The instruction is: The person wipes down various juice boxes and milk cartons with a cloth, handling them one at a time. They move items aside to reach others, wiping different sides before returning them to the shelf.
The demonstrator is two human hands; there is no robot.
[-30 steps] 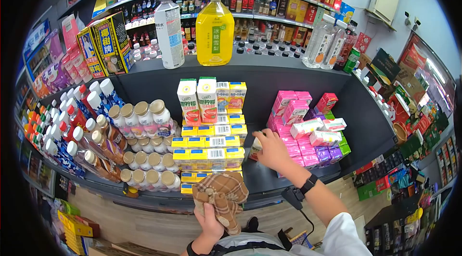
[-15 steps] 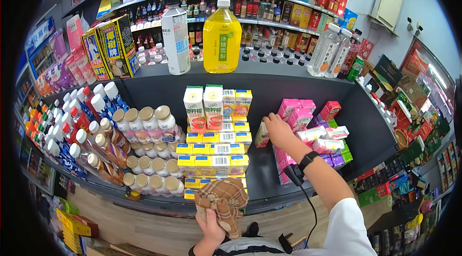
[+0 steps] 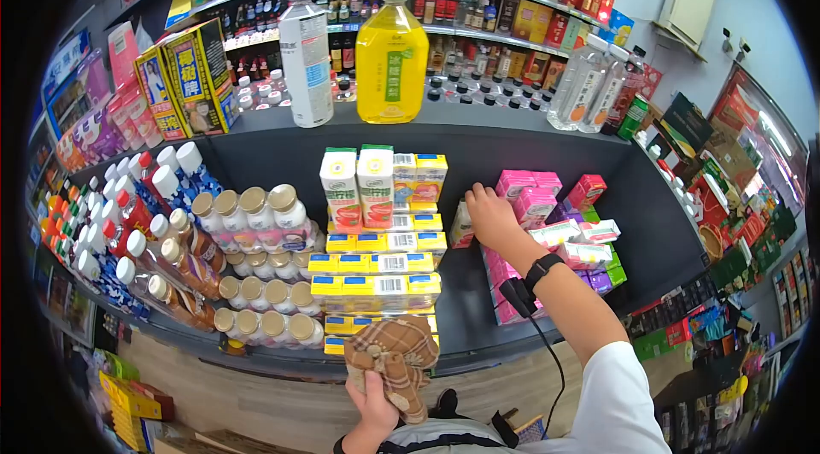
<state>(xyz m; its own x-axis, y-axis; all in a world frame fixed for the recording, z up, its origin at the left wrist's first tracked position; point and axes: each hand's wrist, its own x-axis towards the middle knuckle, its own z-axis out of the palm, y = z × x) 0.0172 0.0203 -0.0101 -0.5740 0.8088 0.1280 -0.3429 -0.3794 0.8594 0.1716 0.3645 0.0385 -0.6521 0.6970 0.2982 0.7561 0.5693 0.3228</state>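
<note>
My left hand (image 3: 372, 404) is closed around a crumpled brown plaid cloth (image 3: 395, 356), held in front of the stacked yellow boxes (image 3: 376, 285). My right hand (image 3: 493, 216) reaches onto the dark shelf and grips a drink carton (image 3: 462, 227); the fingers cover part of it. Just right of that hand sit pink drink boxes (image 3: 534, 205) in a stack, with white-and-pink boxes (image 3: 586, 255) lying on top at the right. Two tall white-and-green cartons (image 3: 358, 189) stand on the yellow boxes, left of my right hand.
Left of the yellow boxes are gold-capped bottles (image 3: 254, 213) and many white-capped bottles (image 3: 128, 270). A large yellow drink bottle (image 3: 392, 61) and a white bottle (image 3: 305, 65) stand on the upper ledge (image 3: 478, 118). A black cable (image 3: 555, 360) hangs near my right forearm.
The view has shifted slightly. Both hands keep their grips, my left on the cloth and my right on the carton, with little other movement visible.
</note>
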